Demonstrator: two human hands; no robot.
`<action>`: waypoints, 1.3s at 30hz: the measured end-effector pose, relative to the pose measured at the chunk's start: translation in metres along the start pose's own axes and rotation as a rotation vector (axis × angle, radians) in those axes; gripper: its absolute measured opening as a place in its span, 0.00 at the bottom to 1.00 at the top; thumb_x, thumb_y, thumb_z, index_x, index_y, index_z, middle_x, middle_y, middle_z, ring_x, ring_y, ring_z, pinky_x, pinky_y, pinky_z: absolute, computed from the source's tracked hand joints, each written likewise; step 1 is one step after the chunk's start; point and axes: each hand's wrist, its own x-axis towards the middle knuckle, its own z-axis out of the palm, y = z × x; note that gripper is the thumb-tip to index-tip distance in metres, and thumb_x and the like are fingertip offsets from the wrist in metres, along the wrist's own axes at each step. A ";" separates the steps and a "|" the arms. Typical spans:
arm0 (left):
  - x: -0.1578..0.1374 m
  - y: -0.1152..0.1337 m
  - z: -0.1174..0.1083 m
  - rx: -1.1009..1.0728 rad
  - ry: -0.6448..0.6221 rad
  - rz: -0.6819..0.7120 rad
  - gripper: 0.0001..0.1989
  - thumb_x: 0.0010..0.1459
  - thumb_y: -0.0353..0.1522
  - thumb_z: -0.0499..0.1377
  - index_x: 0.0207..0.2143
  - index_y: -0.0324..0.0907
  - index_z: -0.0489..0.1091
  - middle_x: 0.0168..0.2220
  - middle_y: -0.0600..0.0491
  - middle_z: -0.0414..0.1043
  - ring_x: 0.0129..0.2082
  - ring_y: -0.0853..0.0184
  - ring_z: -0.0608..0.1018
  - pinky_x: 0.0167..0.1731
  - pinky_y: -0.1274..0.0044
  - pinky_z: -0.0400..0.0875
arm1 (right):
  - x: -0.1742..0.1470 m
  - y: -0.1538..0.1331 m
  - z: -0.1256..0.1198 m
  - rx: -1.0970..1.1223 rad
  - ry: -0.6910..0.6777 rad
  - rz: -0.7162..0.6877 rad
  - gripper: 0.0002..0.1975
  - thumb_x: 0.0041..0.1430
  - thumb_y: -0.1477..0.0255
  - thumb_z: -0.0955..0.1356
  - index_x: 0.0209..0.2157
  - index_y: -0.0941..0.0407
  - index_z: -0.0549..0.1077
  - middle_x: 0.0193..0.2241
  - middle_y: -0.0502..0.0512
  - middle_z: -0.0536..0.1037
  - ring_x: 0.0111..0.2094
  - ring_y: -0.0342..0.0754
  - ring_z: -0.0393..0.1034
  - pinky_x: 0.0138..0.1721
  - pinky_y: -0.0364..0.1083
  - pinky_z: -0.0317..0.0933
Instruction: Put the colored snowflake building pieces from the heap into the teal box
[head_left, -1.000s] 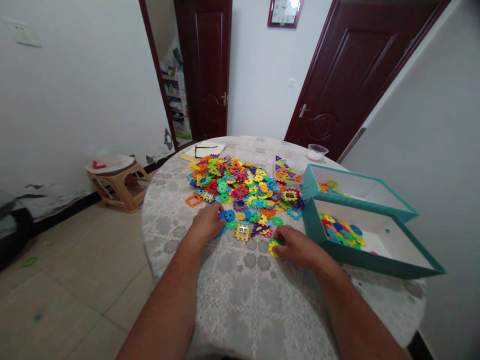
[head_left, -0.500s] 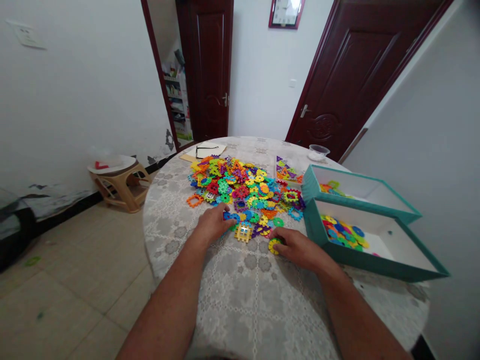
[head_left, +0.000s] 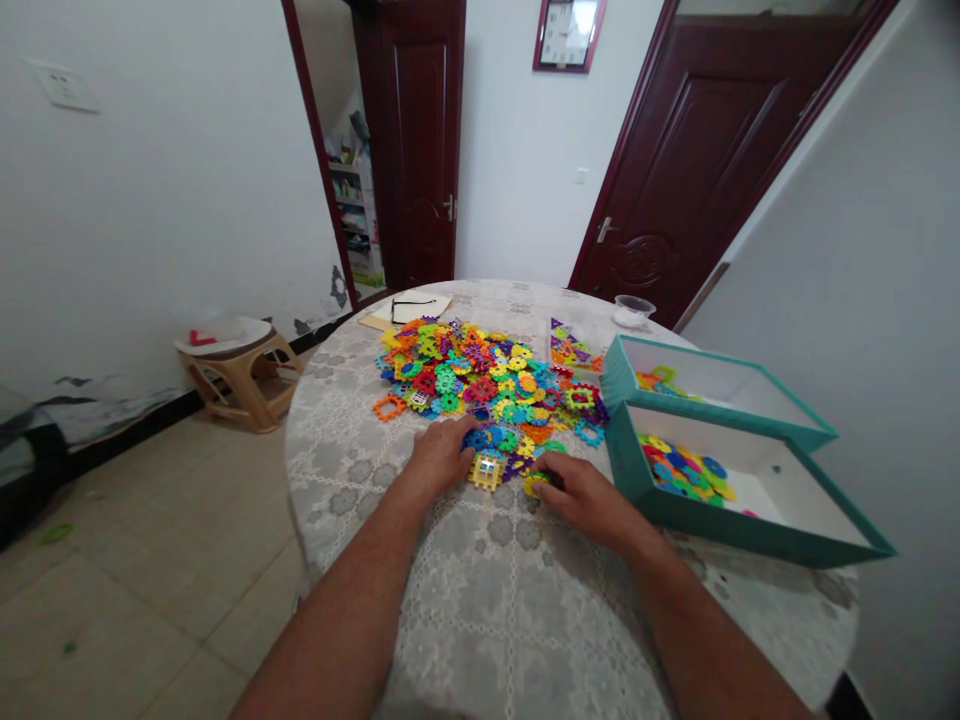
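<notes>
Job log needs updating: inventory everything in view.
Tablecloth: one, pale, centre
Boxes: two, teal, right
Loose pieces: many, multicoloured, on tablecloth, in boxes
Triangles: several, mixed, left of boxes
Bowl: one, clear, rear right
Glasses: one, black, rear left
Papers: some, cream, under glasses
Stool: one, tan, left
Doors: two, maroon, back
Clock: one, reddish, back centre
Shelf: one, white, back left
Socket: one, white, far left
Left hand: one, bare, at blue discs
Right hand: one, bare, holding yellow disc
</notes>
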 end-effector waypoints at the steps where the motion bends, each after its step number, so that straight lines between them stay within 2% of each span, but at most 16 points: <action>1: 0.000 0.000 0.001 0.003 -0.005 0.007 0.21 0.60 0.29 0.60 0.56 0.52 0.72 0.56 0.48 0.78 0.57 0.54 0.76 0.56 0.65 0.67 | 0.000 0.000 0.001 0.002 -0.002 -0.008 0.05 0.65 0.70 0.66 0.38 0.54 0.75 0.35 0.52 0.78 0.38 0.49 0.70 0.39 0.45 0.59; 5: 0.001 -0.002 0.001 -0.050 0.020 0.066 0.18 0.60 0.28 0.59 0.52 0.48 0.73 0.53 0.48 0.78 0.54 0.57 0.77 0.54 0.67 0.69 | 0.001 -0.002 0.003 0.008 0.066 -0.024 0.05 0.66 0.69 0.66 0.37 0.53 0.74 0.33 0.51 0.75 0.36 0.49 0.69 0.38 0.46 0.60; 7: 0.000 -0.002 0.000 -0.121 0.050 0.129 0.17 0.60 0.28 0.58 0.51 0.48 0.73 0.52 0.49 0.78 0.53 0.59 0.77 0.55 0.69 0.69 | 0.003 -0.006 0.005 0.024 0.130 -0.037 0.05 0.66 0.69 0.66 0.36 0.53 0.74 0.35 0.52 0.75 0.38 0.50 0.70 0.40 0.47 0.62; 9: -0.002 0.002 -0.002 -0.206 0.063 0.202 0.17 0.61 0.28 0.58 0.51 0.48 0.73 0.52 0.50 0.77 0.53 0.60 0.76 0.56 0.69 0.69 | 0.004 -0.009 0.008 0.078 0.196 -0.058 0.04 0.65 0.69 0.66 0.38 0.52 0.74 0.43 0.56 0.76 0.44 0.51 0.72 0.44 0.48 0.64; 12: -0.008 0.013 -0.004 -0.334 0.013 0.309 0.16 0.61 0.29 0.58 0.51 0.47 0.73 0.50 0.50 0.77 0.52 0.60 0.76 0.56 0.68 0.69 | 0.005 -0.014 0.015 0.188 0.269 -0.094 0.06 0.66 0.69 0.66 0.42 0.52 0.74 0.57 0.59 0.73 0.53 0.53 0.71 0.49 0.49 0.66; 14: -0.012 0.023 -0.003 -0.412 -0.045 0.364 0.14 0.61 0.29 0.59 0.49 0.47 0.75 0.49 0.50 0.78 0.50 0.60 0.77 0.54 0.69 0.70 | 0.006 -0.014 0.020 0.226 0.276 -0.093 0.06 0.66 0.69 0.66 0.43 0.52 0.74 0.55 0.57 0.75 0.50 0.51 0.72 0.47 0.48 0.65; 16: -0.014 0.031 -0.002 -0.476 -0.073 0.381 0.12 0.61 0.29 0.60 0.47 0.47 0.76 0.47 0.50 0.79 0.47 0.61 0.78 0.51 0.69 0.71 | 0.007 -0.012 0.022 0.222 0.267 -0.052 0.06 0.67 0.67 0.67 0.42 0.52 0.74 0.43 0.54 0.78 0.41 0.49 0.72 0.42 0.47 0.64; 18: -0.015 0.035 0.000 -0.522 -0.097 0.351 0.12 0.59 0.29 0.62 0.46 0.46 0.76 0.43 0.50 0.79 0.43 0.61 0.78 0.47 0.70 0.72 | 0.007 -0.009 0.023 0.205 0.277 0.006 0.06 0.68 0.66 0.66 0.41 0.52 0.74 0.34 0.50 0.76 0.34 0.48 0.69 0.37 0.46 0.62; 20: -0.015 0.035 0.002 -0.577 -0.156 0.298 0.15 0.57 0.29 0.62 0.47 0.46 0.76 0.40 0.51 0.79 0.40 0.62 0.78 0.42 0.71 0.73 | 0.008 -0.005 0.023 0.209 0.303 0.055 0.07 0.68 0.64 0.67 0.39 0.52 0.73 0.31 0.49 0.74 0.32 0.47 0.68 0.35 0.46 0.60; 24: -0.012 0.029 0.006 -0.739 -0.272 0.220 0.20 0.58 0.31 0.60 0.53 0.45 0.74 0.38 0.52 0.78 0.34 0.65 0.79 0.36 0.74 0.73 | 0.011 0.002 0.024 0.360 0.314 0.111 0.11 0.66 0.61 0.68 0.43 0.52 0.71 0.32 0.49 0.75 0.32 0.48 0.69 0.33 0.46 0.63; 27: -0.011 0.027 0.010 -0.785 -0.224 0.181 0.23 0.59 0.32 0.61 0.57 0.45 0.71 0.36 0.54 0.78 0.33 0.66 0.78 0.33 0.76 0.72 | 0.013 0.004 0.027 0.546 0.297 0.123 0.21 0.64 0.61 0.69 0.56 0.52 0.67 0.38 0.51 0.77 0.33 0.48 0.72 0.32 0.46 0.67; 29: -0.011 0.027 0.013 -0.781 -0.178 0.164 0.19 0.59 0.33 0.62 0.54 0.44 0.72 0.34 0.54 0.77 0.32 0.67 0.77 0.31 0.76 0.70 | 0.014 0.003 0.027 0.597 0.261 0.144 0.26 0.62 0.60 0.69 0.59 0.52 0.67 0.38 0.51 0.78 0.32 0.48 0.74 0.33 0.47 0.69; 33: -0.010 0.029 0.013 -0.739 -0.169 0.154 0.08 0.60 0.37 0.63 0.37 0.42 0.72 0.26 0.56 0.73 0.26 0.69 0.74 0.27 0.77 0.65 | 0.013 -0.001 0.023 0.554 0.190 0.188 0.16 0.63 0.59 0.69 0.46 0.54 0.73 0.30 0.50 0.78 0.30 0.48 0.74 0.34 0.47 0.70; 36: -0.009 0.030 0.007 -0.699 -0.134 0.159 0.10 0.62 0.39 0.62 0.34 0.41 0.73 0.25 0.56 0.72 0.25 0.69 0.73 0.26 0.77 0.64 | 0.008 -0.006 0.013 0.409 0.287 0.161 0.14 0.65 0.59 0.68 0.42 0.54 0.74 0.30 0.50 0.79 0.31 0.49 0.74 0.37 0.47 0.68; 39: -0.008 0.028 0.001 -0.714 -0.079 0.121 0.15 0.66 0.41 0.57 0.44 0.41 0.77 0.28 0.54 0.75 0.27 0.68 0.75 0.29 0.77 0.68 | 0.000 -0.008 -0.001 0.198 0.501 0.151 0.16 0.66 0.58 0.68 0.48 0.54 0.75 0.36 0.53 0.81 0.37 0.52 0.76 0.42 0.49 0.68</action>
